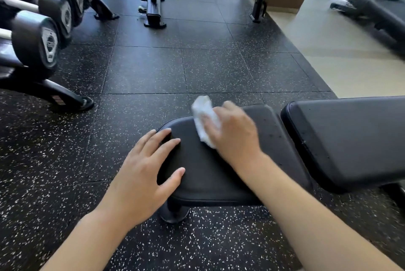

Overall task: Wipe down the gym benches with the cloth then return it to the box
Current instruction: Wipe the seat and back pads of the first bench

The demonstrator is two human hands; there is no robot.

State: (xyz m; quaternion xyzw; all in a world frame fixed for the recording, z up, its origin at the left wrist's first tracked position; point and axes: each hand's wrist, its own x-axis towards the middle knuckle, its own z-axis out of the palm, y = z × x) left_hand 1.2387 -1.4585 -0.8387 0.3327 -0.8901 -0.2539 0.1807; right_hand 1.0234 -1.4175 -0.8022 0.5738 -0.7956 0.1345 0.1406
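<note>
Right hand grip pinches the white cloth at the seat pad far edge (blurred); left hand, fingers spread, rests on its left edge

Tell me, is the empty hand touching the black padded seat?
Touching. The head view shows the left hand lying flat on the black padded bench seat, fingers spread over its rounded end.

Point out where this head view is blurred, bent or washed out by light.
Head view: motion blur smears the white crumpled cloth and the right hand pressing it on the black padded seat; the left hand stays sharper. Wide-angle distortion curves the black dumbbells with chrome handles at the left edge. Daylight overexposes the beige floor at the upper right.
</note>
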